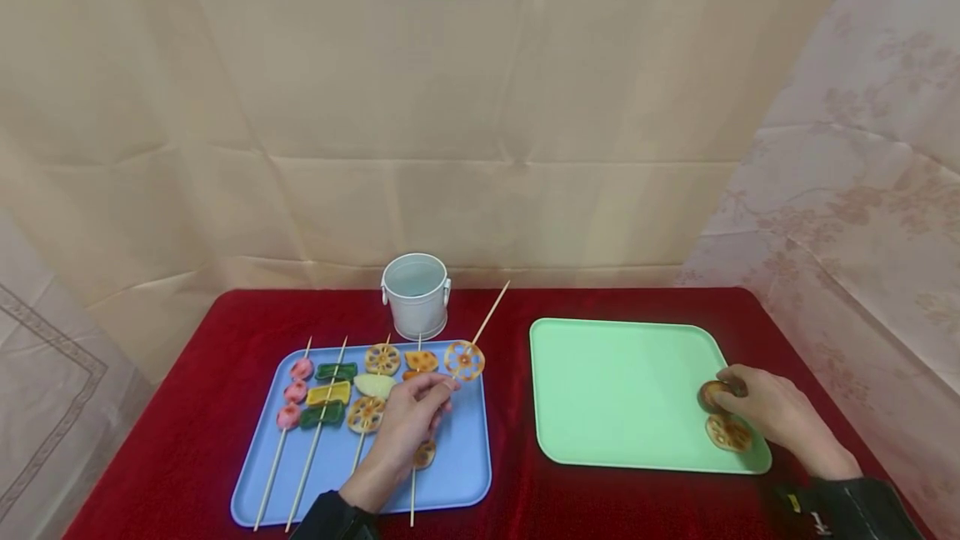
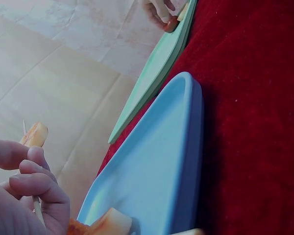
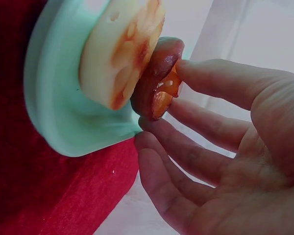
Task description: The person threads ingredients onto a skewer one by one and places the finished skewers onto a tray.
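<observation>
My left hand (image 1: 408,419) pinches a wooden skewer (image 1: 491,315) above the blue tray (image 1: 468,465). A lotus root slice (image 1: 465,361) is threaded on this skewer, just beyond my fingertips, and the bare tip slants up to the right. Over at the right edge of the green tray (image 1: 615,390), my right hand (image 1: 772,407) holds a brown mushroom cap (image 3: 159,83) between thumb and fingers. Beside the cap, close against it in the right wrist view, is a loose lotus root slice (image 1: 727,433) with browned markings.
Several loaded skewers lie on the blue tray, among them one with pink balls (image 1: 288,417) and one with green and yellow pieces (image 1: 328,393). Behind that tray stands a small white bucket (image 1: 418,311). Red cloth (image 1: 513,440) covers the table, with curtains behind.
</observation>
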Demonstrator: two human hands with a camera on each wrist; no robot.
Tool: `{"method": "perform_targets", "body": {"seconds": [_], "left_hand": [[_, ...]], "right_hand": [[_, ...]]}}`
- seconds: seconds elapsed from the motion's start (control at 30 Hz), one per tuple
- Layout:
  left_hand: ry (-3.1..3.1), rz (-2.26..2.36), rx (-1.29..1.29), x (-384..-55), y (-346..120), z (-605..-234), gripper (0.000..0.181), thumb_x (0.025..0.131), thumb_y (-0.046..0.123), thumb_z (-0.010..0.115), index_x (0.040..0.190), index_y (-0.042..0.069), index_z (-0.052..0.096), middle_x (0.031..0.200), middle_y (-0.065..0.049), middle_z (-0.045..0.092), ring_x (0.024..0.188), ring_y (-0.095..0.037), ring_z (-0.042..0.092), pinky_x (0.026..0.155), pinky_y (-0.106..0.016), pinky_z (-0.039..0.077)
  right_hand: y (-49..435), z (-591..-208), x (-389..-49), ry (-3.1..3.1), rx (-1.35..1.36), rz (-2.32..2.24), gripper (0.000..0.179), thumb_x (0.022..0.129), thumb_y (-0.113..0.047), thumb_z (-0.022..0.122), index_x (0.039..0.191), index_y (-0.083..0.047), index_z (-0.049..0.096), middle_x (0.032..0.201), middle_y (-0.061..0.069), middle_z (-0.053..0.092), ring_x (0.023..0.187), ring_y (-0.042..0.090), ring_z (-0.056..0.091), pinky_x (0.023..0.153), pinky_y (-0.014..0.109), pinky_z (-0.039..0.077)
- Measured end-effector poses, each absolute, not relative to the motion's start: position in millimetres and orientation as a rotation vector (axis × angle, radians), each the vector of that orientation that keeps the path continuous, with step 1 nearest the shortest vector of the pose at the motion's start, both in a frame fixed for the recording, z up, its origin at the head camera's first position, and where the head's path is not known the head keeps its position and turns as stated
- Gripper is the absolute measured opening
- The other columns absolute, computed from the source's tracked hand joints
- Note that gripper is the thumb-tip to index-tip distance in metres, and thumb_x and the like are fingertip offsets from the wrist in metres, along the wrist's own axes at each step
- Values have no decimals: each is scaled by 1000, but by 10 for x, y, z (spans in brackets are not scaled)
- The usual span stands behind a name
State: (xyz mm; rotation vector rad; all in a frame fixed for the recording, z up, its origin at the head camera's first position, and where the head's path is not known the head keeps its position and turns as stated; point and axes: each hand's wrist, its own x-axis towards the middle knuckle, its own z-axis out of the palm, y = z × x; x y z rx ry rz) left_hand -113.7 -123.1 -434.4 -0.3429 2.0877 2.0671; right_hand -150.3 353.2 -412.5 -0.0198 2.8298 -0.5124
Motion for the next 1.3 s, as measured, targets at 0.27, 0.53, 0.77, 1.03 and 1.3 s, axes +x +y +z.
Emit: {"method": "perform_targets", "body": {"seconds": [0.27, 0.53, 0.77, 1.03, 1.3], "left_hand": [[2092, 2064, -337, -1148, -1236, -4357, 23, 100, 18, 65, 110, -2, 72, 73, 0, 61, 57, -9, 46, 46, -20, 33], [2070, 2069, -333, -1137, -1226, -4338, 23, 100, 18, 65, 110, -2, 72, 74, -1, 61, 58, -8, 46, 47, -20, 33], [2066, 2067, -298, -1139, -1188, -4324, 24, 98, 16, 64, 111, -3, 73, 74, -1, 63, 57, -7, 46, 46, -19, 33], [2077, 2063, -258, -1148, -1138, -4301, 25, 98, 17, 65, 111, -4, 72, 72, 2, 62, 57, -7, 45, 46, -20, 32], [2050, 2113, -267, -1132, -1087, -4275, 25, 98, 15, 66, 111, -6, 72, 71, 2, 62, 56, -6, 45, 46, -19, 32]], "right_hand": [[3547, -4121, -1506, 2841, -37, -518, 51, 91, -29, 78, 120, 11, 63, 105, 24, 70, 90, 35, 65, 73, 52, 54], [3420, -4052, -1542, 2945, -27, -641, 69, 94, -47, 74, 130, 10, 60, 114, 26, 69, 100, 39, 65, 77, 54, 53], [3095, -3983, -1636, 2947, -52, -886, 64, 95, -50, 72, 130, 4, 63, 122, 23, 66, 103, 36, 67, 74, 40, 51], [2669, -3905, -1770, 2868, -48, -1190, 55, 97, -44, 72, 130, -1, 59, 117, 18, 68, 103, 32, 64, 75, 37, 50], [2291, -3879, -1877, 2705, -119, -1542, 51, 99, -31, 72, 133, 3, 56, 122, 21, 63, 98, 28, 68, 80, 30, 58]]}}
